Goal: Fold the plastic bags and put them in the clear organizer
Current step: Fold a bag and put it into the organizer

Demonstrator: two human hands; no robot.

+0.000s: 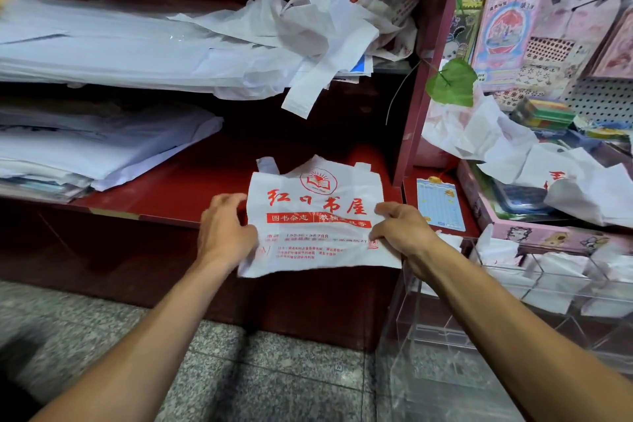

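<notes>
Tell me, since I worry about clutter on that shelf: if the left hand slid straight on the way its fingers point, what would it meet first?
The left hand points up and slightly right, gripping the printed bag's left edge. Beyond lies bare red shelf; the way looks free until the shelf's dark back, though depth is unclear.

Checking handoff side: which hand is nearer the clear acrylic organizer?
Right. The right hand grips the white printed plastic bag's edge beside the clear acrylic organizer; the left hand holds the far edge.
</notes>
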